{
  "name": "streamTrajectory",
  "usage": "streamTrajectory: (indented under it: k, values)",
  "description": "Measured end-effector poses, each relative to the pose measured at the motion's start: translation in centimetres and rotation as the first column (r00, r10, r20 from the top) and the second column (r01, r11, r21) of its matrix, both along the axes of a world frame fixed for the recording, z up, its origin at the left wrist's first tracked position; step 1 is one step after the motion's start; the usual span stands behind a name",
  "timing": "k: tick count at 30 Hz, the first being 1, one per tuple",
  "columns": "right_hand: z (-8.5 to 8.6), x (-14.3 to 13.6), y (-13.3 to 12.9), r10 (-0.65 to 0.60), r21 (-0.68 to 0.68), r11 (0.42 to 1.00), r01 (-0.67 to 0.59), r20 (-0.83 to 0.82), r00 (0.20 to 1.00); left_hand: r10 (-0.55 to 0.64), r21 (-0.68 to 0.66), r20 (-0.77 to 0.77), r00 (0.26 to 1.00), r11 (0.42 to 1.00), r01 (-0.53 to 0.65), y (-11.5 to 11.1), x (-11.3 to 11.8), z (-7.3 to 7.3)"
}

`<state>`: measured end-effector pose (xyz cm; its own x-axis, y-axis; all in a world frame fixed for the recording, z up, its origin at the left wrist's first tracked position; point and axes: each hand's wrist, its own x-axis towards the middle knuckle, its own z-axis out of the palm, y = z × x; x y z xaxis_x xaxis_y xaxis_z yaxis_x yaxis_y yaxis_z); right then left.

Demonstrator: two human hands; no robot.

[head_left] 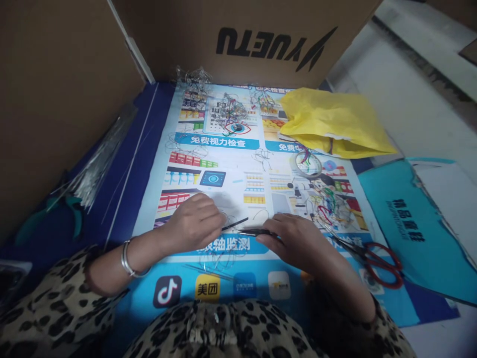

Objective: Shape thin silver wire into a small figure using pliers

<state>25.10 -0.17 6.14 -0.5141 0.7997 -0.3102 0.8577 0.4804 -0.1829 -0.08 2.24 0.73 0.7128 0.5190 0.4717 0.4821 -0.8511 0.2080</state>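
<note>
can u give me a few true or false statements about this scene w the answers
1. The right hand holds a dark, slim-tipped tool. True.
2. The left hand holds the red-handled scissors. False: the scissors lie beyond the right forearm.
3. A silver bangle is on the left wrist. True.
4. The yellow bag is nearer the person than the scissors. False: it is farther away.
5. The two hands are apart. True.

The person wears a loose top (pixel 223 335) in beige with scattered black leopard spots, gathered into small folds at the middle of the chest. The sleeves (pixel 55 308) carry the same spotted print and end near the elbows. A shiny silver bangle (pixel 128 259) with more than one band circles the left wrist.
</note>
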Motion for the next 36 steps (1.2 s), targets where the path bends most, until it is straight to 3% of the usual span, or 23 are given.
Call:
streamTrajectory:
  k: [10, 24, 36]
  values:
    - [-0.7, -1.0, -0.4, 0.038, 0.026, 0.999, -0.039, 0.006, 0.999, -0.014, 0.001, -0.002, 1.0, 1.0, 0.014, 0.0, 0.0, -0.1]
    - [-0.9, -1.2, -0.4, 0.052, 0.262, 0.964, -0.031, -0.074, 0.996, -0.092, -0.028, -0.013, 0.996, 0.995, 0.092, 0.0, 0.3, 0.5]
    - [-1.1, -1.1, -0.4, 0.054, 0.238, 0.971, -0.036, -0.069, 0.996, -0.115, -0.041, 0.019, 0.993, 0.992, 0.116, 0.4, 0.4, 0.7]
